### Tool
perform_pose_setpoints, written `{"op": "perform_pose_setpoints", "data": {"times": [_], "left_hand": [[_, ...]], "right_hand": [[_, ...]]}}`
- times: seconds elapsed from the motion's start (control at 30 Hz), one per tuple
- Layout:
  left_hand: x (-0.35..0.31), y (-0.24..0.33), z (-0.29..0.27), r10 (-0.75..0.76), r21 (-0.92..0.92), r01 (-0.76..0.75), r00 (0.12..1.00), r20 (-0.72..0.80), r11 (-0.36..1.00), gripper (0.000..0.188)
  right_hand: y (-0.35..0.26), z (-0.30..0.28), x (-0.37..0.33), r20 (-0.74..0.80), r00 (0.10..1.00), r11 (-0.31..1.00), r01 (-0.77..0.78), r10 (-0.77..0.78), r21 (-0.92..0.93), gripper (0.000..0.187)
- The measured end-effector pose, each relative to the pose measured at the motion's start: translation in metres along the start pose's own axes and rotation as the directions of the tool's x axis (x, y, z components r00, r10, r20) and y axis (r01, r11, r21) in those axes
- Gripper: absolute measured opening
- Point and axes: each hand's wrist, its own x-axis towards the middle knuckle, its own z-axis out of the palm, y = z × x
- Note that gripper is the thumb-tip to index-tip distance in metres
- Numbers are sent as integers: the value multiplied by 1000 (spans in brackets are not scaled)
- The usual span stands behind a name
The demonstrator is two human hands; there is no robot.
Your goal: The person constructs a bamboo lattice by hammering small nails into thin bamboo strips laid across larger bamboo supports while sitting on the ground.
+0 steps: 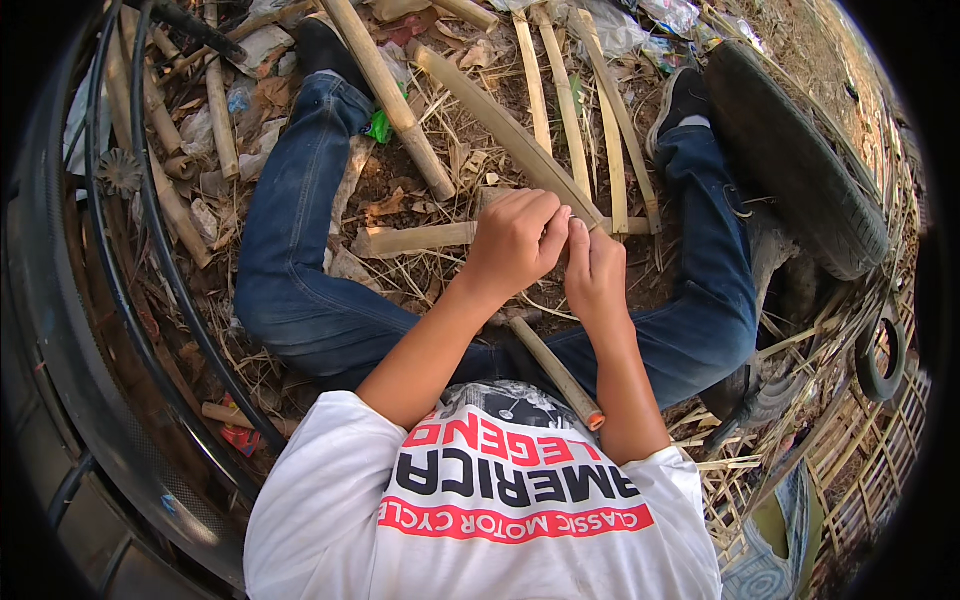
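Note:
A long split bamboo slat (500, 125) slants from the far middle down to my hands, over the ground between my legs. My right hand (598, 268) is closed around its near end, thumb up. Right beside it my left hand (514, 240) is curled into a fist, the two thumbs almost touching. A small dark thing shows between the thumbs, too little of it to name; what the left fingers wrap is hidden. Below the hands, a round wooden stick (556, 372) with an orange end lies over my lap. Another bamboo piece (420, 238) lies crosswise behind my left hand.
Several pale bamboo strips (567, 105) lie ahead, near my right shoe. A thick bamboo pole (388, 95) lies by my left leg. A black tire (800, 160) stands at right, above woven bamboo lattice (865, 455). Black metal bars (165, 250) curve along the left.

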Motion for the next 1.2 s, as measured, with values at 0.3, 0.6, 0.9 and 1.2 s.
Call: {"op": "perform_pose_setpoints", "data": {"times": [0.3, 0.6, 0.9, 1.2], "left_hand": [[19, 5, -23, 68, -77, -59, 991, 120, 995, 19], [5, -6, -7, 34, -114, -39, 998, -43, 993, 20], [8, -19, -8, 144, 30, -142, 986, -83, 989, 19], [6, -21, -5, 121, -30, -122, 992, -19, 992, 14]], "right_hand": [[-10, -4, 4, 56, 998, 990, -45, 38, 131, 33], [-17, 13, 9, -86, 996, 985, -38, 24, -168, 34], [-11, 16, 2, -50, 999, 983, -20, 11, -184, 32], [-9, 12, 14, -50, 999, 985, -22, 13, -173, 31]]}}
